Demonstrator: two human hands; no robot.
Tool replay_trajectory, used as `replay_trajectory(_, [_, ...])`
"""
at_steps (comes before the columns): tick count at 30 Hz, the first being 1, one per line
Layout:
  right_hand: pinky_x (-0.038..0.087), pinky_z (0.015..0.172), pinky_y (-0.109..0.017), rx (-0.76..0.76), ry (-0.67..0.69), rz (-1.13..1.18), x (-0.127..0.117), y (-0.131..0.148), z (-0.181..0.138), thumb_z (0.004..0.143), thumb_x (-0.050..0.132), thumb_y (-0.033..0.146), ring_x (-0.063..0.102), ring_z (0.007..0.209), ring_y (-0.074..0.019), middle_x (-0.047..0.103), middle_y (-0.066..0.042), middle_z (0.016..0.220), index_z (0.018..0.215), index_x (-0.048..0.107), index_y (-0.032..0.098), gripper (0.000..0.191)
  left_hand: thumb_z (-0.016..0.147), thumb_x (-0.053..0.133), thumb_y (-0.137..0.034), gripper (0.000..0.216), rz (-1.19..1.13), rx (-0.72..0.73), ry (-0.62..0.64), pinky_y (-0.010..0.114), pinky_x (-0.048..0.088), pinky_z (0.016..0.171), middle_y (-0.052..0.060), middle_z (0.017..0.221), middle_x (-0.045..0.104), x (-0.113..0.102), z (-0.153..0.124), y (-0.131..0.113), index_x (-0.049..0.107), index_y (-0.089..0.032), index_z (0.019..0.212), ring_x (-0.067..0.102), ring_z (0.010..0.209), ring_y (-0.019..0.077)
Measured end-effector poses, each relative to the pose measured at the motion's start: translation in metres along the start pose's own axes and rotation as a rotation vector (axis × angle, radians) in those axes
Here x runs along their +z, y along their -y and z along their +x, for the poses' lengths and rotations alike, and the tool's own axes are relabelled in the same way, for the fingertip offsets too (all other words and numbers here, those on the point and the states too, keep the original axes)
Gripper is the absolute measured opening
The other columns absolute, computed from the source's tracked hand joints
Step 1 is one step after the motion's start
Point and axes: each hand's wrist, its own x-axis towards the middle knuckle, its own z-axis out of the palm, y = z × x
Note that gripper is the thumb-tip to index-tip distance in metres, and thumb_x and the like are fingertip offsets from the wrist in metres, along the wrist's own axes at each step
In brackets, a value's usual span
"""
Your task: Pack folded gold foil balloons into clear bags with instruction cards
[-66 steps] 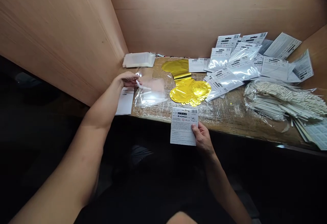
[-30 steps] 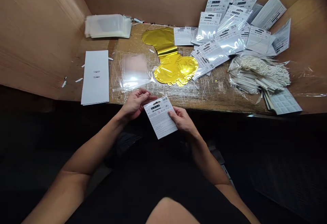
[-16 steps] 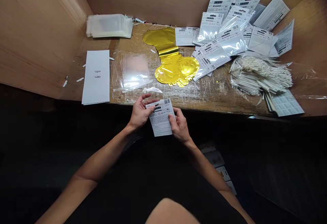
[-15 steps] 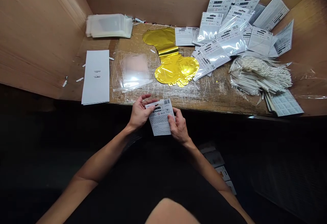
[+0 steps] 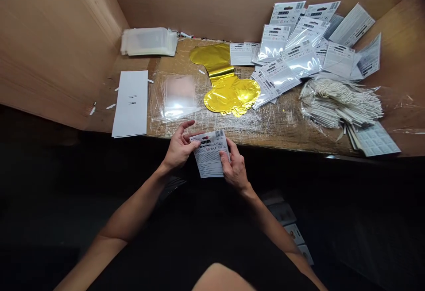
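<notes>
A printed white packaging card (image 5: 210, 160), with a hang slot and a barcode at its top, is held in front of the table edge. My left hand (image 5: 179, 149) pinches its upper left corner, thumb on the printed face and the other fingers partly behind or raised. My right hand (image 5: 235, 165) grips the card's right edge with the thumb in front; its fingers behind the card are hidden. Just beyond the hands, gold foil balloons (image 5: 229, 96) lie flat on the table, beside a stack of clear plastic sleeves (image 5: 179, 94).
White paper sheets (image 5: 130, 105) lie at the left, with a stack of translucent bags (image 5: 149, 42) behind. Many packed cards (image 5: 302, 59) pile up at the back right. A bag of white straws (image 5: 345, 101) and a sheet of adhesive dots (image 5: 378, 138) sit at the right.
The camera view has shifted slightly, so the table's contents appear lower. Both hands keep hold of the card, and the left thumb has slid a little left and down on it.
</notes>
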Motion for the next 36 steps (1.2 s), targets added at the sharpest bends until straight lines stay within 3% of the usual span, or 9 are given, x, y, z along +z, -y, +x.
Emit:
replay_trajectory(3, [0.056, 0.056, -0.032, 0.059, 0.046, 0.134, 0.001, -0.004, 0.002, 0.109, 0.054, 0.058, 0.069, 0.064, -0.0204, 0.079, -0.007, 0.097, 0.163, 0.039, 0.024, 0.065, 0.074, 0.097, -0.029, 0.09, -0.075, -0.062, 0.004, 0.038, 0.065, 0.088, 0.008, 0.104, 0.083, 0.002, -0.003, 0.001, 0.051, -0.02, 0.15, 0.081, 0.095, 0.0273])
replay_trajectory(8, [0.044, 0.049, -0.027, 0.1, 0.158, 0.208, -0.003, -0.001, 0.011, 0.105, 0.061, 0.062, 0.056, 0.05, -0.0158, 0.068, 0.003, 0.071, 0.162, 0.033, 0.026, 0.073, 0.074, 0.098, -0.03, 0.076, -0.236, -0.164, 0.015, 0.043, 0.065, 0.096, 0.013, 0.122, 0.082, 0.011, 0.006, -0.008, 0.062, -0.02, 0.14, 0.08, 0.108, 0.0293])
replay_trajectory(12, [0.043, 0.047, -0.026, 0.116, 0.068, 0.234, -0.009, 0.004, 0.019, 0.102, 0.064, 0.064, 0.056, 0.048, -0.0158, 0.066, 0.005, 0.068, 0.16, 0.03, 0.026, 0.077, 0.074, 0.096, -0.022, 0.064, -0.253, -0.215, 0.014, 0.035, 0.066, 0.086, 0.008, 0.109, 0.083, 0.02, 0.016, -0.008, 0.068, -0.019, 0.131, 0.08, 0.093, 0.0218])
replay_trajectory(16, [0.044, 0.047, -0.026, 0.14, 0.126, 0.259, -0.02, 0.011, 0.023, 0.101, 0.069, 0.06, 0.058, 0.049, -0.0158, 0.068, 0.005, 0.07, 0.156, 0.034, 0.027, 0.073, 0.071, 0.097, -0.02, 0.055, -0.247, -0.245, 0.012, 0.034, 0.066, 0.083, 0.007, 0.103, 0.083, 0.025, 0.02, -0.003, 0.071, -0.019, 0.12, 0.079, 0.086, 0.0202])
replay_trajectory(22, [0.05, 0.049, -0.025, 0.137, -0.058, 0.384, -0.02, 0.01, 0.03, 0.096, 0.076, 0.059, 0.062, 0.052, -0.0151, 0.069, 0.006, 0.072, 0.141, 0.042, 0.029, 0.064, 0.074, 0.097, -0.029, 0.049, -0.279, -0.247, 0.117, 0.052, 0.062, 0.106, 0.015, 0.117, 0.082, 0.039, 0.023, 0.006, 0.076, -0.014, 0.116, 0.079, 0.11, 0.0335])
replay_trajectory(27, [0.036, 0.036, -0.017, 0.257, -0.016, 0.632, -0.001, -0.006, 0.016, 0.079, 0.092, 0.058, 0.048, 0.041, -0.0078, 0.064, 0.009, 0.065, 0.116, 0.051, 0.025, 0.064, 0.074, 0.096, -0.031, 0.05, -0.265, -0.159, 0.012, 0.053, 0.062, 0.105, 0.012, 0.113, 0.083, 0.046, 0.021, 0.016, 0.075, -0.016, 0.117, 0.077, 0.111, 0.0336])
replay_trajectory(32, [0.026, 0.03, -0.015, 0.353, -0.09, 0.731, 0.007, -0.018, 0.005, 0.077, 0.092, 0.062, 0.048, 0.035, -0.0075, 0.067, 0.004, 0.06, 0.098, 0.059, 0.021, 0.056, 0.085, 0.086, -0.048, 0.049, 0.025, -0.17, 0.199, 0.048, 0.063, 0.099, 0.016, 0.111, 0.08, 0.042, 0.004, 0.035, 0.071, -0.013, 0.116, 0.078, 0.107, 0.0326])
replay_trajectory(34, [0.023, 0.028, -0.016, 0.4, -0.102, 0.722, 0.004, -0.023, 0.007, 0.075, 0.09, 0.066, 0.046, 0.033, -0.0071, 0.065, 0.001, 0.055, 0.083, 0.059, 0.02, 0.057, 0.089, 0.083, -0.048, 0.049, 0.368, -0.024, 0.145, 0.048, 0.064, 0.097, 0.013, 0.106, 0.079, 0.031, 0.004, 0.033, 0.066, -0.016, 0.122, 0.077, 0.103, 0.0309])
replay_trajectory(36, [0.021, 0.028, -0.016, 0.413, -0.154, 0.699, 0.001, -0.028, 0.012, 0.075, 0.088, 0.069, 0.042, 0.031, -0.0055, 0.06, 0.002, 0.049, 0.071, 0.056, 0.02, 0.059, 0.091, 0.082, -0.043, 0.047, 0.745, 0.282, -0.002, 0.051, 0.063, 0.101, 0.013, 0.112, 0.077, 0.019, 0.012, 0.026, 0.061, -0.018, 0.125, 0.076, 0.109, 0.0315])
